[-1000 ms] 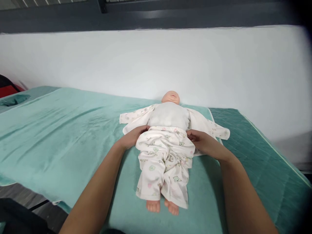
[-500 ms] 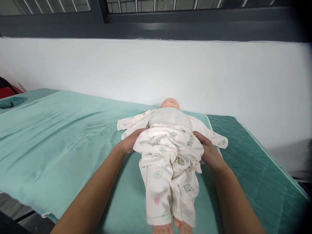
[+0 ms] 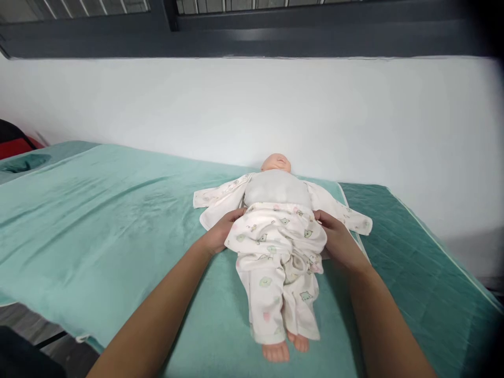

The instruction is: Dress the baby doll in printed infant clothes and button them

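A baby doll (image 3: 276, 162) lies on its back, head toward the wall and bare feet toward me. White printed pants (image 3: 268, 294) cover its legs and reach up to the belly, bunched at the crotch. Its white jacket (image 3: 334, 206) is spread open at both sides, sleeves stretched outward, with the pale grey torso (image 3: 277, 188) showing. My left hand (image 3: 223, 230) is closed on the waistband at the doll's left-of-picture hip. At the opposite hip, my right hand (image 3: 334, 239) grips the waistband too. The fingertips of both hands are partly hidden by the cloth.
A light green sheet (image 3: 98, 226) covers the bed, with a darker green quilted pad (image 3: 417, 262) at the right. Behind the doll rises a white wall (image 3: 197, 110) under a dark window frame (image 3: 275, 39). A red and black item (image 3: 16, 144) sits at the far left.
The doll's legs and feet have shifted up and away from me, so the feet show more fully. Both hands keep their hold at the waistband. The camera view has shifted slightly.
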`<state>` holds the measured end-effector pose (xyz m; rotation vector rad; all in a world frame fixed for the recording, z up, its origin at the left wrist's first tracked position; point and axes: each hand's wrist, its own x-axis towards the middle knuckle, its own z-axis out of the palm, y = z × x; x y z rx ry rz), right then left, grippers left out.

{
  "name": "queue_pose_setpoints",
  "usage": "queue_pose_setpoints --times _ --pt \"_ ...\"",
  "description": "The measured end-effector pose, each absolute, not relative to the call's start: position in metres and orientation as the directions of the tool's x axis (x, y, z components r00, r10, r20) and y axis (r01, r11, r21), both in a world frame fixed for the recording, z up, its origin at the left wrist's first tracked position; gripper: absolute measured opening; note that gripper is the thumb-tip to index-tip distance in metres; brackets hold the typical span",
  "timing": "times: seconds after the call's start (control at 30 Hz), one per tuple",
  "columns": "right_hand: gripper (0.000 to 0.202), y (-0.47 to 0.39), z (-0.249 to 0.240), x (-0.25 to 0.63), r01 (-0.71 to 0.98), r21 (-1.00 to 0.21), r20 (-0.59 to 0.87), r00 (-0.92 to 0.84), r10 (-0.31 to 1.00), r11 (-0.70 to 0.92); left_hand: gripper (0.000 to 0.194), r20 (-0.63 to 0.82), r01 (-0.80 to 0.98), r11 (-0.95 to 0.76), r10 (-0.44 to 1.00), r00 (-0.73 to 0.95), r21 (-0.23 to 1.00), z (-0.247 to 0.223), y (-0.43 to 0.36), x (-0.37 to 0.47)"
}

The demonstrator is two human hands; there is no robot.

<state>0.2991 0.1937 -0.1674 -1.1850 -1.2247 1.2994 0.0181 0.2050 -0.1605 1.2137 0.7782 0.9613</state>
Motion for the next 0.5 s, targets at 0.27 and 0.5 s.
queue_pose_setpoints --times 0.27,0.5 --pt "0.024 0.202 -0.183 0.292 -0.192 -0.98 0.05 0.047 0.998 0.058 0.029 -0.097 -0.197 0.163 0.946 0.309 0.967 -0.158 0.207 0.025" --pt "0.022 0.205 -0.176 0.281 -0.256 -0.966 -0.003 0.127 0.992 0.03 0.025 -0.033 -0.289 0.09 0.98 0.197 0.953 -0.158 0.212 0.031"
